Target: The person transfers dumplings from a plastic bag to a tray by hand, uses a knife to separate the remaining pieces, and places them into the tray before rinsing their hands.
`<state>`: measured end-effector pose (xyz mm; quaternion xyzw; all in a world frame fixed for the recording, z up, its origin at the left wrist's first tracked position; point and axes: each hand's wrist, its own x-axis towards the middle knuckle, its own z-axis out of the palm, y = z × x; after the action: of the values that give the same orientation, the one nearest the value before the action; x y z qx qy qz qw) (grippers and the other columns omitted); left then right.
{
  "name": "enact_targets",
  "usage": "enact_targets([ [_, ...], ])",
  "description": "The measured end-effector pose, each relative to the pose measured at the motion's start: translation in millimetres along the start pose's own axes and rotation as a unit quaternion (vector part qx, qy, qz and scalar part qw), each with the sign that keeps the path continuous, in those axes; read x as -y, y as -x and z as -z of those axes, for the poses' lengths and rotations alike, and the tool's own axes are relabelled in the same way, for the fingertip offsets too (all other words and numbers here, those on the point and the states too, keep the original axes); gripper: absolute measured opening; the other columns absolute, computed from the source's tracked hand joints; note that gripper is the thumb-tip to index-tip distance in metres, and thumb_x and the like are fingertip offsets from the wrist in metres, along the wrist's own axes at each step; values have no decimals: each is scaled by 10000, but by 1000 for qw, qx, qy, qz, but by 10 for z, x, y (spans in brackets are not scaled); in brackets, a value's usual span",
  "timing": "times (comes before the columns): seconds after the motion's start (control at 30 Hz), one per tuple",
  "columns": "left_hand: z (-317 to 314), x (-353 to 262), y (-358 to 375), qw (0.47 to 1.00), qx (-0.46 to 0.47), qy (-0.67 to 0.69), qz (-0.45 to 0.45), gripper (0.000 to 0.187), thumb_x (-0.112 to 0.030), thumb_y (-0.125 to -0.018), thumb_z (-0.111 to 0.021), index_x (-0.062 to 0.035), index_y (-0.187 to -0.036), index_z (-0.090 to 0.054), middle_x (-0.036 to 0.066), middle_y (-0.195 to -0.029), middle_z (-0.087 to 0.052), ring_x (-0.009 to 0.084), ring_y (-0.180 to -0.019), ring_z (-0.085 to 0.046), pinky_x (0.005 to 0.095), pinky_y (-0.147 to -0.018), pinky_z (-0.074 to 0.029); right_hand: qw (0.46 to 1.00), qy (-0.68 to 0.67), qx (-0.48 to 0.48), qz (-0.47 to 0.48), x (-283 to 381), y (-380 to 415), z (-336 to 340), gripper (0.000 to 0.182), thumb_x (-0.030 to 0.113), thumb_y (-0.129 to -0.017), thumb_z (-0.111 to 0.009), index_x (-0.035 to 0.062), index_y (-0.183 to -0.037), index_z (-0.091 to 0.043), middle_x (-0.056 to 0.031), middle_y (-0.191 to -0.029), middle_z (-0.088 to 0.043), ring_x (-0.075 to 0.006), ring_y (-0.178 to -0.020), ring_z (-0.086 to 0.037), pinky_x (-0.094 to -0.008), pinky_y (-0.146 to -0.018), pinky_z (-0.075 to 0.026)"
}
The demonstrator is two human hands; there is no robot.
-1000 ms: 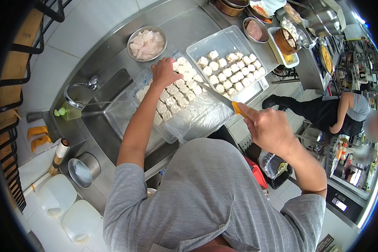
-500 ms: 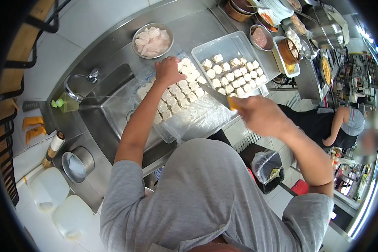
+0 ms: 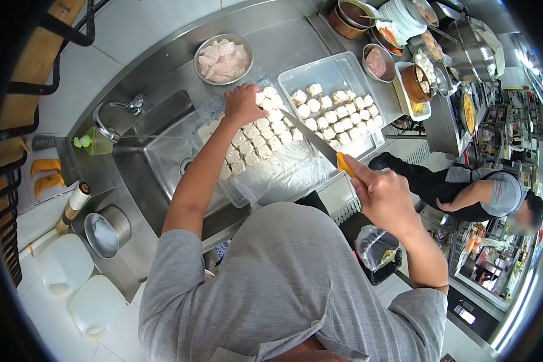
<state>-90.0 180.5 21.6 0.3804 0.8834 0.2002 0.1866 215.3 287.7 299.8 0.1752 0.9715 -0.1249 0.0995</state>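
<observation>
My right hand (image 3: pixel 385 198) is wrapped around the yellow handle of a knife (image 3: pixel 315 142). Its blade slants up and left, with the tip among white, tofu-like blocks (image 3: pixel 262 134) set in close rows. At the left side of these blocks, my left hand (image 3: pixel 245 107) lies on them, thumb spread away from the fingers; some fingertips are hidden. Clear plastic sheeting (image 3: pixel 280 172) lies under and in front of the blocks. To the right, a clear plastic tray (image 3: pixel 292 75) holds several rows of similar white pieces.
Behind my left hand stands a metal bowl of pale raw slices (image 3: pixel 224 59). A sink (image 3: pixel 148 163) with a curved faucet (image 3: pixel 102 123) is at left. Bowls and a pot (image 3: pixel 464 48) crowd the back right. A bin (image 3: pixel 377 250) and a person (image 3: pixel 476 193) are at right.
My right hand has moved lower in view, and the knife is angled more steeply, its tip slightly farther up. My left hand stays on the blocks. The person at right has shifted left.
</observation>
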Motion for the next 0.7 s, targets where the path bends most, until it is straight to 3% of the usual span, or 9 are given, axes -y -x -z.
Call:
enact_targets([
  [0.7,60,-37,17,1000,9,-14,1,700,-393,-661,-916,-124,-1255,-660,87,-1264,-649,288,-1235,-604,520,-1036,-404,999,38,11,18,105,-93,-63,385,136,-937,-682,76,-1317,-700,-160,-647,-678,-326,-613,-717,-432,-586,-577],
])
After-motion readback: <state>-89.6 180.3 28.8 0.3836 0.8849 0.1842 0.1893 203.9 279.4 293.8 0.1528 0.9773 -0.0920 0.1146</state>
